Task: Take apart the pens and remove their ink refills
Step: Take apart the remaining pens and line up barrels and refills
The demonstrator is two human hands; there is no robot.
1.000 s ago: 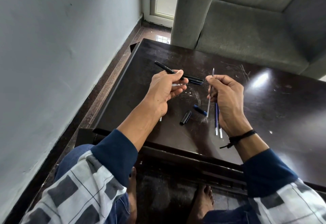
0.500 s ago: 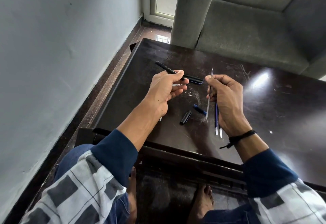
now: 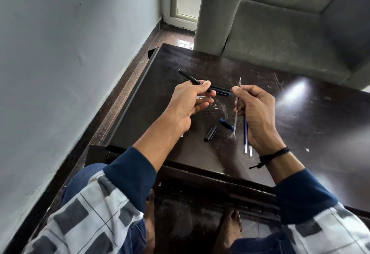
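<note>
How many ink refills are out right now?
3. One pale refill is pinched in the right hand; two blue refills stick out beneath its palm. A white tip beside the left wrist may be a fourth.

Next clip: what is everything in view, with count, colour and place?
table: one, dark brown, before the person.
sofa: one, grey, behind table.
pen barrel: one, black, in left hand.
pen: one, black-blue, on table beyond hands.
clear refill: one, clear, in right hand.
blue refills: two, blue, under right hand.
black cap: one, black, on table.
blue cap: one, blue, beside black cap.
hands: left hand grips pen barrel, right hand pinches clear refill.
</note>
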